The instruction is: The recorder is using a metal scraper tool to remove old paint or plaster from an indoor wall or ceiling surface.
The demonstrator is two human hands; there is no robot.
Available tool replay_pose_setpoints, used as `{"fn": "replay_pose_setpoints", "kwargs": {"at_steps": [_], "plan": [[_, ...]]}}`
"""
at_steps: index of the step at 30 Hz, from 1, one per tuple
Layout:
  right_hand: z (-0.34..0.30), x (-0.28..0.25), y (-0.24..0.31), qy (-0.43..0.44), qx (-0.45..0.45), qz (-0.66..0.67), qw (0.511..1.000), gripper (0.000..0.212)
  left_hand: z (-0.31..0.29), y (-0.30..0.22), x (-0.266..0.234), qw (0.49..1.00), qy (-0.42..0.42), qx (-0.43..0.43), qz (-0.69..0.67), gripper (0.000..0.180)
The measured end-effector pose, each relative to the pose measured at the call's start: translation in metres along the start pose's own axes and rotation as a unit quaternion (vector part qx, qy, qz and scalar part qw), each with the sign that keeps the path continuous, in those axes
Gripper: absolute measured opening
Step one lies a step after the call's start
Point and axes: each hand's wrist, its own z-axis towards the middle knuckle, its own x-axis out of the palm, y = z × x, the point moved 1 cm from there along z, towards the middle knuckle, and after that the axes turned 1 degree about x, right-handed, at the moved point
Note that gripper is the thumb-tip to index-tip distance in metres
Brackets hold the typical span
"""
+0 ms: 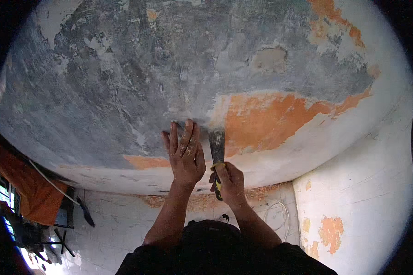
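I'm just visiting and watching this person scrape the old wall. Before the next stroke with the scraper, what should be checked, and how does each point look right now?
1. Grip on the tool: the right hand is closed around the yellow-and-black handle of the scraper. Ok.
2. Blade against the wall: it points up at the edge of the orange paint patch; actual contact cannot tell.
3. Bracing hand out of the blade's path: the left hand lies flat on the wall, close beside the blade. Not ok.
4. Hand protection: both hands are bare. Not ok.
5. Footing: scrapings and a white cable lie on the floor below; feet hidden. Cannot tell.
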Motion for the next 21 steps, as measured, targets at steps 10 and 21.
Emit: {"fn": "replay_pose_setpoints", "kwargs": {"at_steps": [10, 21], "plan": [[-0.004, 0.003, -0.008, -0.011, 0.007, -0.053, 0.999, 0.035, -0.001, 0.004, 0.000, 1.000, 0.012, 0.007, 0.007, 0.038], [0.000, 0.008, 0.001, 0.003, -0.010, -0.068, 0.998, 0.039, 0.003, 0.004, -0.006, 1.000, -0.005, 0.018, 0.008, 0.040]]}}
